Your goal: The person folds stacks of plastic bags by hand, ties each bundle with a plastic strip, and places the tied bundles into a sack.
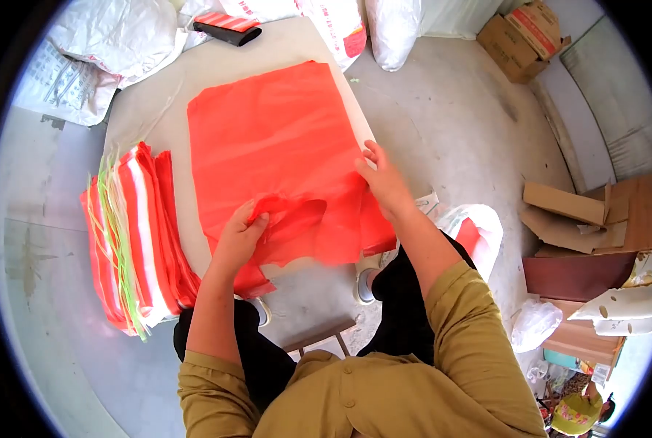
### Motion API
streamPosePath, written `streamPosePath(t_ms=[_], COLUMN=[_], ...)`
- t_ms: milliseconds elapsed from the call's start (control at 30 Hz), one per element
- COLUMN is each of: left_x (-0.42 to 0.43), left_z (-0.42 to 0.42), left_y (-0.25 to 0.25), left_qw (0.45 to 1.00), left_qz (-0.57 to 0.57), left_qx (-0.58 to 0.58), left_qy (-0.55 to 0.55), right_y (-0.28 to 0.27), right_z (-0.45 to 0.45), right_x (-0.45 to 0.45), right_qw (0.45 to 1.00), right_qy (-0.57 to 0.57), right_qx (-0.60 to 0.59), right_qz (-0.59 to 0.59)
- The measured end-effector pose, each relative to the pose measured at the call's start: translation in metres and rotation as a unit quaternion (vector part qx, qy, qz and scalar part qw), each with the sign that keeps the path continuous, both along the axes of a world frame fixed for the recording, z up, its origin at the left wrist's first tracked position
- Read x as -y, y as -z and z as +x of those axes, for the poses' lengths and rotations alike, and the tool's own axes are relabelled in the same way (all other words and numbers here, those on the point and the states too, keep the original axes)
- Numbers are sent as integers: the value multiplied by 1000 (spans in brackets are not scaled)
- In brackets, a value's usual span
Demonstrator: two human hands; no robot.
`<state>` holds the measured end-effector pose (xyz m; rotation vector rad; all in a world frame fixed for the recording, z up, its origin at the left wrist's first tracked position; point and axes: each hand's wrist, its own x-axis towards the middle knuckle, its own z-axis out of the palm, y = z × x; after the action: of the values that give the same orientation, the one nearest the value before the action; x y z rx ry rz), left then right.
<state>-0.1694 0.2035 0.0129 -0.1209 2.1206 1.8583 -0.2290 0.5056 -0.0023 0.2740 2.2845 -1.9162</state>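
Note:
A flat layer of red plastic bags (271, 139) covers much of the pale table (147, 109) in front of me. My left hand (239, 232) pinches a bunched fold of the top red bag at its near edge. The plastic there is raised and wavy, with a gap below it. At the bag's right edge is my right hand (384, 181), fingers apart and thumb close to the plastic; whether it touches cannot be made out. To the left, a folded stack of red-and-white striped bags (150, 241) carries pale green strings (117, 248).
A black and red-striped roll or pouch (227, 29) lies at the table's far end. White sacks (114, 44) crowd the far left. Cardboard boxes (519, 40) stand back right, with open cartons (581, 219) nearer. A white bag (479, 233) is by my right leg. Another person (578, 412) is lower right.

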Motion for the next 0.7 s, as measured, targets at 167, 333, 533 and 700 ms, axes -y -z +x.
streamPosePath(t_ms=[167,333,533,700], left_x=[2,7,7,4], left_z=[0,-2,9,15], left_y=[5,22,27,20], left_qw=[1000,969,879,863], left_qz=[-18,-129,-346,-369], left_qx=[-4,-189,-267,-273], left_qy=[-10,97,190,209], right_y=[-24,-48,-69,-50], right_z=[41,52,50,39], right_x=[13,-2,-9,10], right_qw=[999,992,961,964], right_qy=[2,-75,-235,-250], right_qx=[-41,-86,56,53], right_qz=[-28,-49,-137,-79])
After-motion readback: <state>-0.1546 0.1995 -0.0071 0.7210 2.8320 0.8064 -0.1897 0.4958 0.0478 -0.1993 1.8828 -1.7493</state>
